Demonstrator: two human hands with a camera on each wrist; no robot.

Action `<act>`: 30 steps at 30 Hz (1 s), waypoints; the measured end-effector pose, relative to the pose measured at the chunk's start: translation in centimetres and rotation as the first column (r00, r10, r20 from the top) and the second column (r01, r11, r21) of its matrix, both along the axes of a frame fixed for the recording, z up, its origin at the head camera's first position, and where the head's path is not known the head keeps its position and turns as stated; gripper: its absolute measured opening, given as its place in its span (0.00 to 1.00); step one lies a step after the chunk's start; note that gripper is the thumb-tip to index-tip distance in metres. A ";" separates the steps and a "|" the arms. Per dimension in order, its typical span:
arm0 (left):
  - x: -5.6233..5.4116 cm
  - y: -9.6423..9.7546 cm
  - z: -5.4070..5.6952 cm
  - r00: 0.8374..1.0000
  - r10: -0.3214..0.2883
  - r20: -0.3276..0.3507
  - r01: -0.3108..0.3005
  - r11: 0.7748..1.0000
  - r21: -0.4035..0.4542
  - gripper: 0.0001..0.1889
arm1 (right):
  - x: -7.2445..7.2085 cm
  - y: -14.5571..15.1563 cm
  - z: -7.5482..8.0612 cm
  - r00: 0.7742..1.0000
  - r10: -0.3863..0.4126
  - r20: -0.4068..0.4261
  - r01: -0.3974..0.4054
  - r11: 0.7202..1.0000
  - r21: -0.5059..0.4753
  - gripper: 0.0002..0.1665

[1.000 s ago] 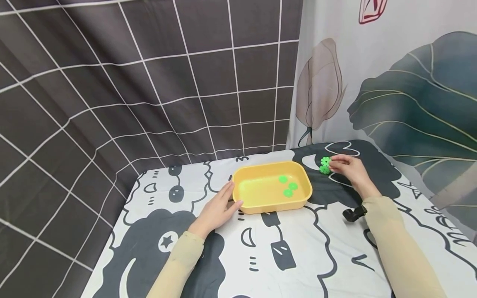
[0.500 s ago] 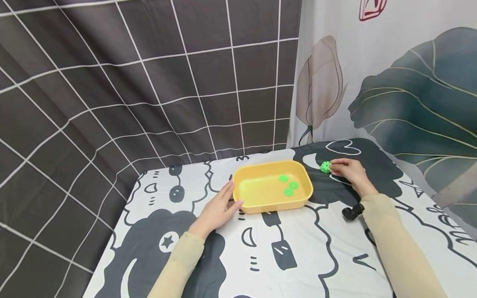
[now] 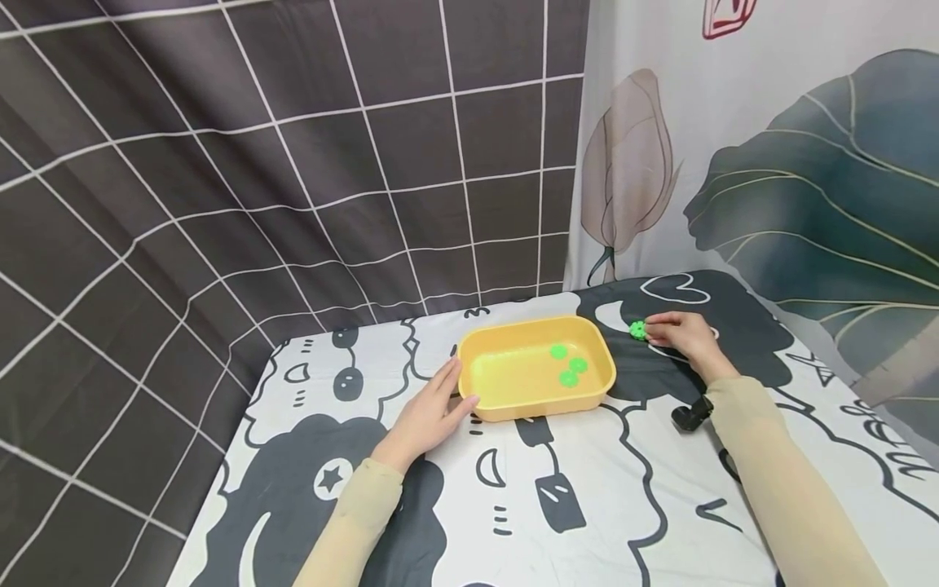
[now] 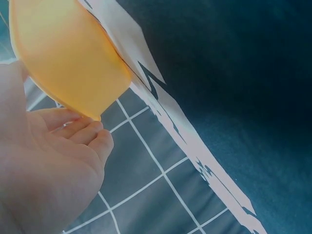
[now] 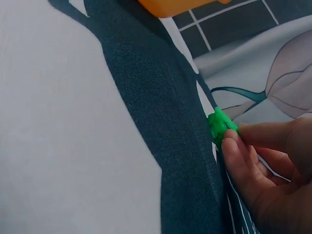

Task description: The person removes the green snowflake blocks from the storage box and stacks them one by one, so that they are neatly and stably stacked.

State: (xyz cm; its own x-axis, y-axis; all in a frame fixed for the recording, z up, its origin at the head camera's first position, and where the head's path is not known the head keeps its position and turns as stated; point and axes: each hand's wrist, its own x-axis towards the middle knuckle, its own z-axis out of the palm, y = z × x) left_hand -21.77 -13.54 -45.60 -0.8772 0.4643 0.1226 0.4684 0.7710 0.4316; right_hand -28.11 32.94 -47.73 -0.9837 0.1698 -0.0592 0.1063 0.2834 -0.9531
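Observation:
A yellow rectangular plastic tub (image 3: 528, 408) stands on the patterned cloth, with several green discs (image 3: 568, 378) lying on its floor toward the right end. My left hand (image 3: 424, 420) rests against the tub's left end, fingers straight along the side and thumb at the near corner. To the right of the tub, my right hand (image 3: 685, 338) pinches a green notched disc (image 5: 226, 119) between thumb and fingertips. In the right wrist view another green piece (image 5: 215, 132) shows right against it; whether the two are joined I cannot tell.
A black-and-white cartoon cloth (image 3: 616, 505) covers the table. Dark gridded fabric (image 3: 352, 163) hangs behind and to the left, and a white curtain with leaf prints (image 3: 807, 204) hangs at the right. A black strap-on device (image 3: 693, 414) is worn at the right wrist.
One second ago two green discs showed one above the other at my right fingertips; now they overlap in one small cluster. The left hand and tub have stayed put.

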 end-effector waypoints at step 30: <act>0.1 0.1 0.2 1.000 -0.001 -0.002 0.001 1.000 0.010 0.42 | -0.7 -0.6 1.1 0.996 0.026 0.091 -0.063 0.898 0.436 0.30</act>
State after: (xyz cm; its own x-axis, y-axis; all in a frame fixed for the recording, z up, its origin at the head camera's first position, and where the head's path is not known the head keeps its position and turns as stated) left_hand -21.66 -13.48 -45.41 -0.8767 0.4635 0.1286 0.4696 0.7665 0.4382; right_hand -28.79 32.35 -46.64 -0.9859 0.1529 -0.0684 0.1549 0.6766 -0.7198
